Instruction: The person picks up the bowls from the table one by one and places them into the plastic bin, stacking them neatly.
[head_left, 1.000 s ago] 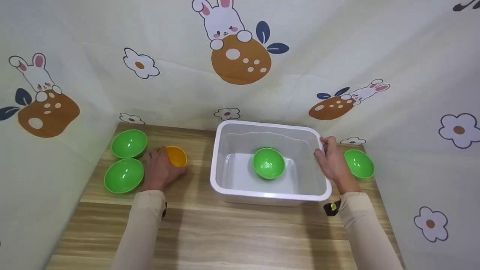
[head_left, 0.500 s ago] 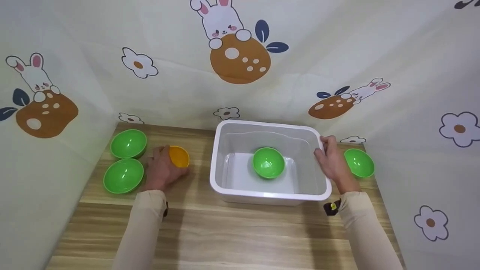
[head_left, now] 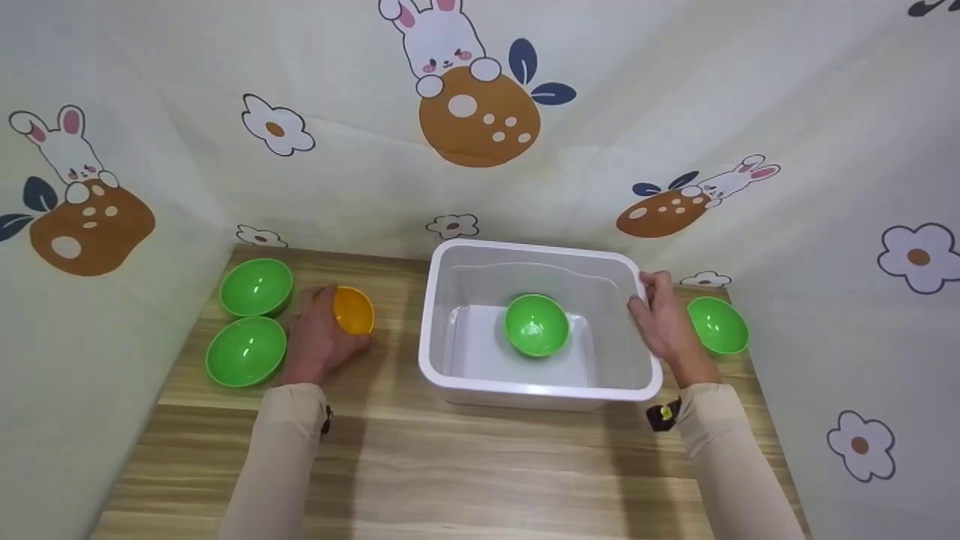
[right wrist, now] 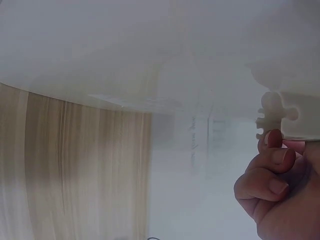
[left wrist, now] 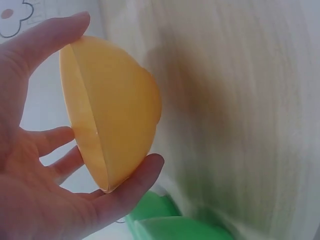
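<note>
In the head view my left hand (head_left: 319,335) holds a small orange bowl (head_left: 354,310) left of the white plastic bin (head_left: 536,389). The left wrist view shows the thumb on one side of the orange bowl's rim and a finger on the opposite side; a gap and a shadow show between its base and the wooden tabletop. My right hand (head_left: 664,324) grips the bin's right rim, fingers curled around the edge, as the right wrist view also shows. A green bowl (head_left: 537,325) sits inside the bin, on its floor.
Two green bowls, a rear one (head_left: 256,288) and a front one (head_left: 246,352), stand close together left of my left hand. Another green bowl (head_left: 720,325) is right of my right hand. A patterned cloth (head_left: 337,187) encloses the wooden table (head_left: 450,472) at the back and sides.
The orange bowl in my left hand shifts slightly right, then back left and a little farther from me. My right hand and the bin stay in place.
</note>
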`<state>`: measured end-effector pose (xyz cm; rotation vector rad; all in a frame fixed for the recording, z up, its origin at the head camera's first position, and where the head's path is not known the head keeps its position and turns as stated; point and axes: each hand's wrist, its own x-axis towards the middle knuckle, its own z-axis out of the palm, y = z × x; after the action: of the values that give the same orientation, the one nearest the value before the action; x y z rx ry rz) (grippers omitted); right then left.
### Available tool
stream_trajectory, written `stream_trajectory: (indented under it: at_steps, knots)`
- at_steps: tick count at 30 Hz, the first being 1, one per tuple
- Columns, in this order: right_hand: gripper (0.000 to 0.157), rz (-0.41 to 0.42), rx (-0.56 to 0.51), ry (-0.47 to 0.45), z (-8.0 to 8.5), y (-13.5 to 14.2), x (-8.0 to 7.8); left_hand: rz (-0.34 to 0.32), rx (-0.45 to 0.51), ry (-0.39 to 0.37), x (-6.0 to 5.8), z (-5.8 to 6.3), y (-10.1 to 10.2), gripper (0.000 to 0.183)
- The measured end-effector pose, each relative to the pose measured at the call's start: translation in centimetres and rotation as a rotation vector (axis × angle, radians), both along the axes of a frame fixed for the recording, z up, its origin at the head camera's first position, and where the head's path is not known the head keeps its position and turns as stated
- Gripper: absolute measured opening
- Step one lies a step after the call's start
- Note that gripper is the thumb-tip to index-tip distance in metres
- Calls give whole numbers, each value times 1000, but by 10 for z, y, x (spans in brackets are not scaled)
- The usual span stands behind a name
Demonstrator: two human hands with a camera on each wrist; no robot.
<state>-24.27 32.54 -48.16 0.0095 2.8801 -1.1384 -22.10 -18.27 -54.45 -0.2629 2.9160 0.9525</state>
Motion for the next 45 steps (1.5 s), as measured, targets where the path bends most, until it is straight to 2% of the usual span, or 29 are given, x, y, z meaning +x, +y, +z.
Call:
stream_trajectory:
  at_steps: [9,14,20,26,34,40,45]
  knots:
    - [45,8,6,15,-1,0,1,-10,-91,20,3,20,1,106]
    - [45,2,5,7,-2,1,1,-12,-91,21,6,34,5,107]
    - [46,-2,16,37,-2,-1,2,-20,-89,105,9,50,6,106]
    - [45,-4,12,48,-3,0,2,-63,-106,161,13,73,11,104]
    - [47,4,11,17,0,1,1,-135,-85,131,17,109,20,101]
    - [48,4,6,-8,1,1,1,-169,-56,130,19,129,28,99]
    - [47,0,10,-11,0,1,0,-188,-67,146,18,144,36,98]
